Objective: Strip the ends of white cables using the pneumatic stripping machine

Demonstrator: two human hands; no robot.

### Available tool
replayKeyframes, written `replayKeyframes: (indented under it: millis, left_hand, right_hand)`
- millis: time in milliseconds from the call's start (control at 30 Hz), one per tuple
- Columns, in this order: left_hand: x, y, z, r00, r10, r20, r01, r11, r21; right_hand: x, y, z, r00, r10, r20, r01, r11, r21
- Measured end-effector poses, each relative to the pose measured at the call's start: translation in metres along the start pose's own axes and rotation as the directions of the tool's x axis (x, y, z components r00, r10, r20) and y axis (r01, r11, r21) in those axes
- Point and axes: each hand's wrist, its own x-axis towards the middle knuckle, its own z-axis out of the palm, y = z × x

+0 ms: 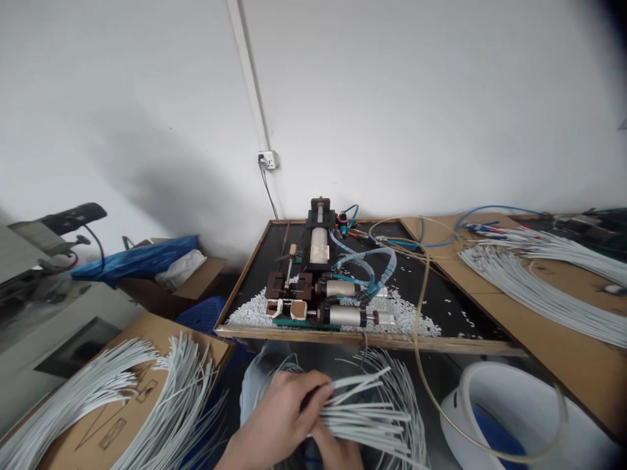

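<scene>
A fanned bunch of grey-white wires (365, 418) sticks out to the right from between my hands, low in the centre of the view. My left hand (281, 414) is closed around the bunch, its thumb and fingers pressed together near the wires. Just below and to the right, my right hand (337, 450) has its fingers curled against the same wires; its lower part is cut off by the frame edge. More loose grey wires (409, 398) hang in a loop behind the bunch, below the bench edge.
Ahead, a pneumatic machine (318, 281) stands on a wood-edged black bench (416, 341) among small white scraps (411, 313). Cut wires (171, 405) lie on cardboard at left; more wires (553, 287) lie at right. A white bucket (455, 418) stands lower right, with a yellowish hose (421, 339) passing before it.
</scene>
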Motion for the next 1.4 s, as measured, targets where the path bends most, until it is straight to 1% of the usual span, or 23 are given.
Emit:
replayKeyframes:
  millis: [67, 133, 233, 300, 367, 433, 467, 500, 567, 633, 700, 767, 833, 867, 933, 1000, 1133, 1233, 1400]
  left_hand:
    - [0.000, -0.003, 0.000, 0.997, -0.056, -0.050, 0.050, 0.993, -0.108]
    - [0.001, -0.006, -0.001, 0.993, -0.090, -0.077, 0.073, 0.977, -0.202]
    - [0.002, -0.010, -0.001, 0.987, -0.131, -0.091, 0.102, 0.958, -0.270]
    - [0.003, -0.011, -0.001, 0.983, -0.137, -0.120, 0.105, 0.965, -0.241]
    - [0.003, -0.011, -0.003, 0.988, -0.090, -0.126, 0.073, 0.988, -0.134]
    - [0.003, -0.010, -0.006, 0.997, -0.015, -0.076, 0.013, 0.999, -0.033]
    - [0.003, -0.009, -0.007, 0.999, 0.016, -0.044, -0.016, 1.000, -0.011]
    - [0.002, -0.009, -0.009, 0.999, 0.034, -0.024, -0.034, 0.999, -0.010]
    - [0.001, -0.011, -0.010, 0.999, 0.030, -0.039, -0.032, 0.999, -0.039]
    - [0.001, -0.018, -0.010, 0.996, -0.020, -0.083, 0.013, 0.996, -0.092]
    - [0.002, -0.029, -0.010, 0.983, -0.109, -0.147, 0.077, 0.975, -0.210]
    - [0.004, -0.044, -0.010, 0.954, -0.206, -0.218, 0.111, 0.917, -0.383]
    - [0.008, -0.060, -0.011, 0.909, -0.285, -0.303, 0.091, 0.847, -0.523]
    - [0.010, -0.067, -0.011, 0.883, -0.318, -0.347, 0.075, 0.823, -0.563]
    - [0.014, -0.079, -0.011, 0.821, -0.376, -0.428, 0.049, 0.795, -0.605]
    - [0.019, -0.086, -0.009, 0.763, -0.429, -0.483, 0.029, 0.769, -0.639]
    - [0.027, -0.093, -0.002, 0.679, -0.521, -0.517, -0.015, 0.694, -0.720]
    - [0.031, -0.093, 0.003, 0.640, -0.578, -0.507, -0.024, 0.644, -0.764]
    - [0.033, -0.088, 0.011, 0.623, -0.586, -0.518, -0.030, 0.644, -0.764]
  right_hand:
    - [0.003, -0.008, 0.000, 1.000, -0.014, -0.024, 0.013, 0.999, -0.049]
    - [0.006, -0.015, 0.000, 1.000, 0.005, -0.025, -0.006, 0.998, -0.070]
    - [0.007, -0.022, -0.001, 1.000, 0.018, -0.009, -0.019, 0.997, -0.070]
    - [0.007, -0.026, -0.001, 1.000, 0.003, 0.017, -0.002, 0.999, -0.043]
    - [0.006, -0.030, 0.000, 1.000, 0.008, 0.000, -0.008, 1.000, -0.022]
    - [0.006, -0.034, 0.001, 0.998, 0.033, -0.050, -0.034, 0.999, -0.016]
    - [0.006, -0.036, 0.001, 0.996, 0.045, -0.074, -0.046, 0.999, -0.006]
    - [0.007, -0.039, 0.001, 0.995, 0.055, -0.087, -0.054, 0.998, 0.010]
    - [0.010, -0.046, 0.000, 0.995, 0.069, -0.071, -0.064, 0.996, 0.069]
    - [0.015, -0.055, -0.001, 0.996, 0.083, -0.018, -0.079, 0.986, 0.148]
    - [0.019, -0.065, 0.000, 0.990, 0.129, 0.050, -0.137, 0.960, 0.242]
    - [0.020, -0.072, 0.001, 0.977, 0.193, 0.087, -0.212, 0.914, 0.345]
    - [0.020, -0.078, 0.003, 0.968, 0.232, 0.100, -0.253, 0.876, 0.411]
    - [0.019, -0.079, 0.004, 0.966, 0.237, 0.102, -0.258, 0.866, 0.429]
    - [0.018, -0.081, 0.005, 0.965, 0.239, 0.111, -0.263, 0.860, 0.437]
    - [0.018, -0.080, 0.006, 0.961, 0.250, 0.117, -0.276, 0.846, 0.456]
    - [0.019, -0.077, 0.006, 0.962, 0.247, 0.114, -0.271, 0.832, 0.484]
    - [0.019, -0.077, 0.005, 0.960, 0.257, 0.108, -0.277, 0.833, 0.478]
    - [0.019, -0.077, 0.004, 0.966, 0.234, 0.113, -0.260, 0.867, 0.426]
